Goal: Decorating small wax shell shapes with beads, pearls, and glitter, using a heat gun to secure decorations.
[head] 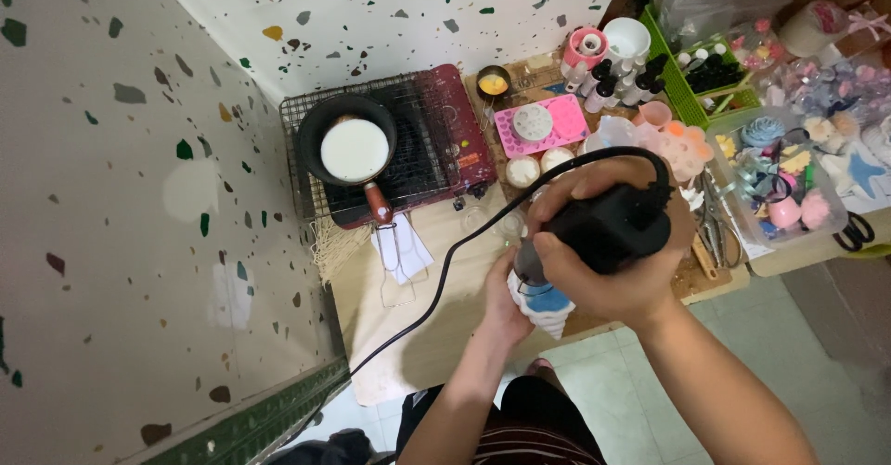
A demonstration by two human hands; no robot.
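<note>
At ten o'clock a black pan (345, 140) of white liquid sits on the red stove (436, 140). Centre-worktop (422, 330), left hand (506, 303) fingers wrap a blue-and-white mould (545, 304); right hand (613, 242) grips the black corded tool (608, 228) (nose down) above it.

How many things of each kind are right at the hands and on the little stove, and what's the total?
Black corded power tool, in the right hand: 1
White and blue shell-shaped piece, held by the left hand: 1
Black pan of white liquid: 1
Red tabletop stove: 1
Total: 4
</note>
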